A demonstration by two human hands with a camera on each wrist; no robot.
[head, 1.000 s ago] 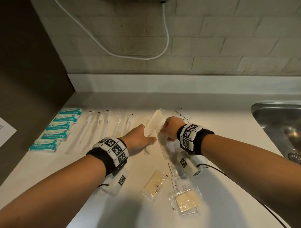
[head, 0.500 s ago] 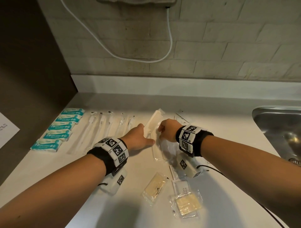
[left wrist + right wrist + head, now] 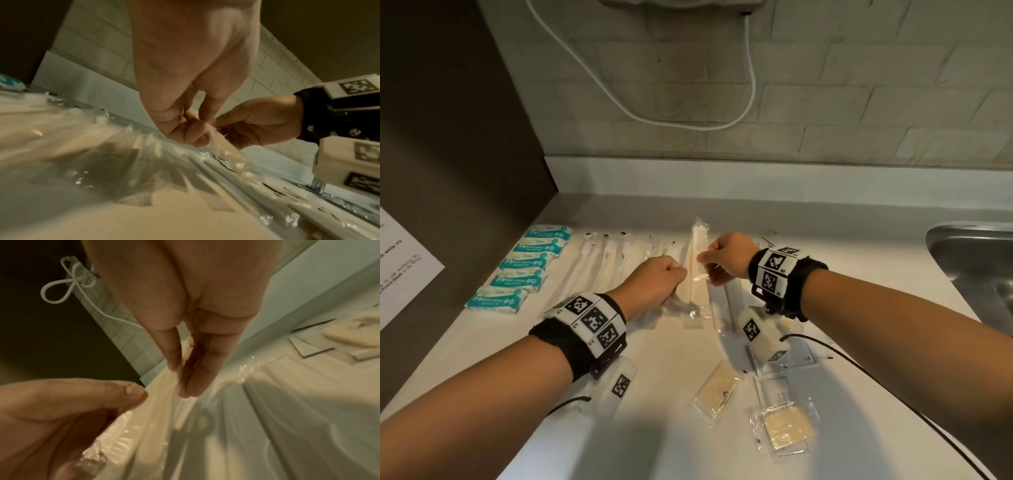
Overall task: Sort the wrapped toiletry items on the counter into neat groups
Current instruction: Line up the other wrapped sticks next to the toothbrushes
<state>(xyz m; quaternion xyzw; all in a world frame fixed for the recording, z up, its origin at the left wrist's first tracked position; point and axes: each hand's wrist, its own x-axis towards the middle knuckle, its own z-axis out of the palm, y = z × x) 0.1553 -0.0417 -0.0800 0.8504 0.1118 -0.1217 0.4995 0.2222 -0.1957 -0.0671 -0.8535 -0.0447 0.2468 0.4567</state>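
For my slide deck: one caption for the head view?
Both hands pinch a wrapped comb above the counter, beside sorted rows.

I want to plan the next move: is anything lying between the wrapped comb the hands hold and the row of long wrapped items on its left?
Nothing visible: bare counter separates the wrapped comb, pinched by left hand and right hand, from the long wrapped items.

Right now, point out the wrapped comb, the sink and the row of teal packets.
wrapped comb [image 3: 697,270]: head view, mid-length of its body.
sink [image 3: 962,240]: head view, steel rim.
teal packets [image 3: 525,264]: head view, middle packet's label.
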